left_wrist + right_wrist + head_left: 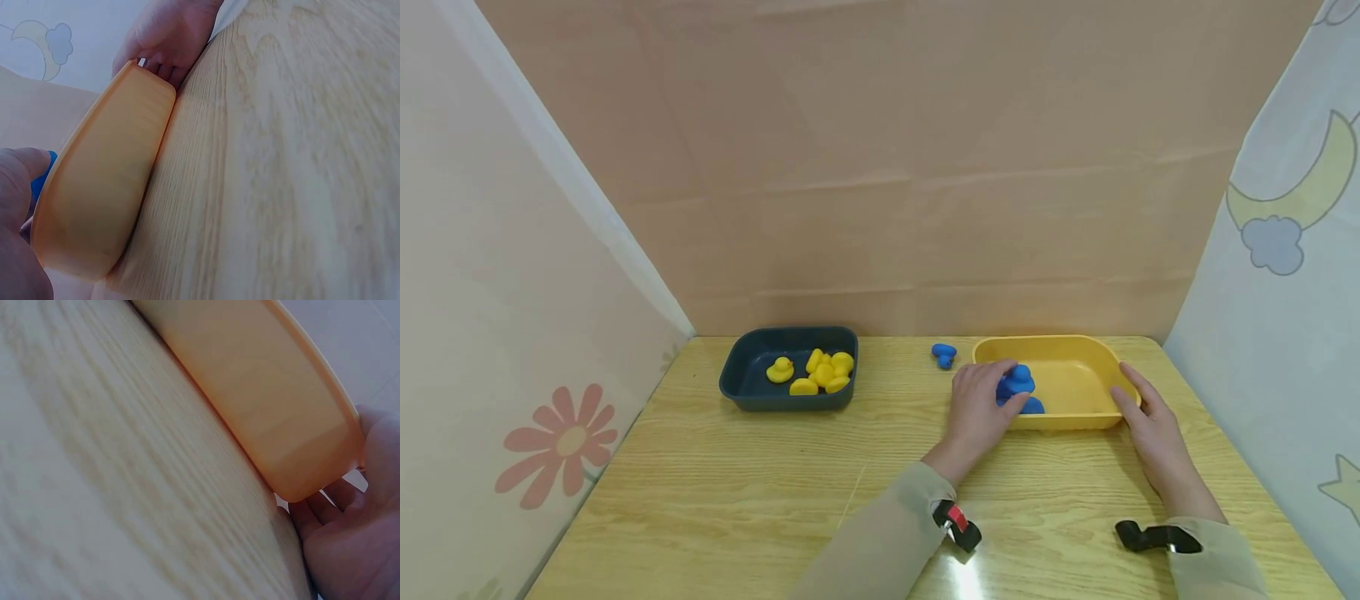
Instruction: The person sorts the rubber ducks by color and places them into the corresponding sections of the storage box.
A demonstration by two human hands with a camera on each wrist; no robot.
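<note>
My left hand (981, 400) reaches over the left end of the yellow tray (1067, 421), its thumb and fingers pinching a blue rubber duck (1017, 380) just inside the rim. Another blue duck (1033, 406) lies below it, partly hidden by the thumb. In the left wrist view the thumb presses against a blue duck (39, 184) beside the tray's rim. My right hand (1153, 433) grips the opposite end of the tray, thumb at the rim. From the right wrist, the fingers (319, 509) show curled around the tray's outer corner (312, 469).
One blue duck (944, 356) lies tipped over on the wooden table (737, 492), left of the yellow tray. Farther left stands a dark blue tray (790, 403) with several yellow ducks (824, 373) in it. A brown paper backdrop (910, 167) rises behind the table.
</note>
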